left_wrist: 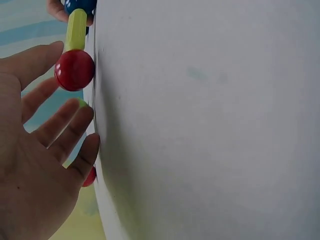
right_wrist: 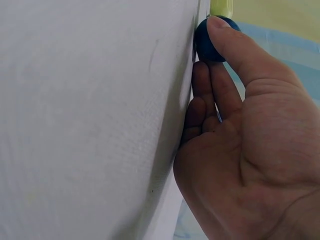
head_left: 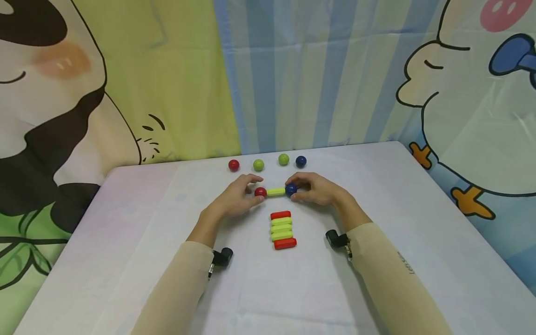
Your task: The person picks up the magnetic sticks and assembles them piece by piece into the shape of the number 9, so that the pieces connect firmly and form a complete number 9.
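A yellow-green rod joins a red ball (head_left: pixel 260 192) at its left end to a blue ball (head_left: pixel 291 189) at its right end, like a small dumbbell on the white table. My right hand (head_left: pixel 317 188) pinches the blue ball between thumb and fingers; the right wrist view shows the thumb (right_wrist: pixel 225 37) laid over it. Around the red ball, my left hand (head_left: pixel 237 196) is spread with loose fingers. In the left wrist view its thumb tip is right beside the red ball and the other fingers are apart. The yellow-green rod (head_left: pixel 275 191) lies level between both hands.
Nearer me, a column of short rods has a red rod (head_left: pixel 285 244) at the front, a red rod (head_left: pixel 280 215) at the back and yellow-green rods (head_left: pixel 281 228) between. Along the far edge sit a red ball (head_left: pixel 233 165), two green balls (head_left: pixel 258 165) and a blue ball (head_left: pixel 301 161).
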Demonstrator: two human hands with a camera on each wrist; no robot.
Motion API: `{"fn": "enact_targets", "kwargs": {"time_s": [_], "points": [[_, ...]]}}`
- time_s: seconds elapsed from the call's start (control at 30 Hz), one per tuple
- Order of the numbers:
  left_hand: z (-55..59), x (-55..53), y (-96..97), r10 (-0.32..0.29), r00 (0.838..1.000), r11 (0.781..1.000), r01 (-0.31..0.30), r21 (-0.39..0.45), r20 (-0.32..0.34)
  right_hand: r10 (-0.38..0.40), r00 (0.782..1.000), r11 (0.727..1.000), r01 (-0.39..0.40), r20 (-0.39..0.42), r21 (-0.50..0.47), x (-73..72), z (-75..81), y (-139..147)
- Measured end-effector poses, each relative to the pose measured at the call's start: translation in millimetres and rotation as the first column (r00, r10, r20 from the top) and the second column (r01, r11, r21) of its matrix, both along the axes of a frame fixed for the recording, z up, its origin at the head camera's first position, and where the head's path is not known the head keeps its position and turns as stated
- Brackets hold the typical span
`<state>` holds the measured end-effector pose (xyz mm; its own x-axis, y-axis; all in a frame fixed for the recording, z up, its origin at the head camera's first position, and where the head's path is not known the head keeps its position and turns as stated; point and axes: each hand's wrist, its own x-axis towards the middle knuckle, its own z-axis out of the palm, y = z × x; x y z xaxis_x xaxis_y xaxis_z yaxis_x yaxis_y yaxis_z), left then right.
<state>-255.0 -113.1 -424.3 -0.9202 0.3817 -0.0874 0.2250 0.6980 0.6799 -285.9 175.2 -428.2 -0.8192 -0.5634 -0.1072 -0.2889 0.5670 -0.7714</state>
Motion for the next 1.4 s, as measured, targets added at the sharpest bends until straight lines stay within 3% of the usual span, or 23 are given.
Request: {"fn": "enact_targets", "kwargs": {"time_s": [0.33,0.53,0.77,0.97,1.17,1.4], "points": [[9.8,10.0,8.7,-0.048,0.988,0.997,0.037,-0.074,-0.148,-0.002,1.000,1.000,0.002,-0.006,-0.002,-0.3,0.5,0.4],[22.1,17.7,14.6,-0.124,0.971,0.990,0.107,-0.093,-0.204,0.011,1.000,1.000,-0.011,-0.015,-0.007,-1.3,-1.3,1.6],[29.0,25.9,25.3,-0.221,0.956,0.972,0.202,-0.116,-0.192,0.024,1.000,0.999,-0.024,-0.020,-0.027,-2.3,-1.7,2.6],[26.5,29.4,33.6,-0.256,0.955,0.963,0.240,-0.119,-0.151,0.030,0.999,0.999,-0.031,-0.022,-0.045,-1.6,-3.8,2.5],[21.5,30.1,41.3,-0.309,0.941,0.948,0.293,-0.123,-0.141,0.027,0.999,0.999,-0.028,-0.017,-0.042,-1.6,-4.6,2.9],[20.0,30.6,47.9,-0.325,0.936,0.940,0.305,-0.150,-0.134,0.045,0.998,0.997,-0.048,-0.042,-0.057,-0.2,-1.4,3.2]]}}
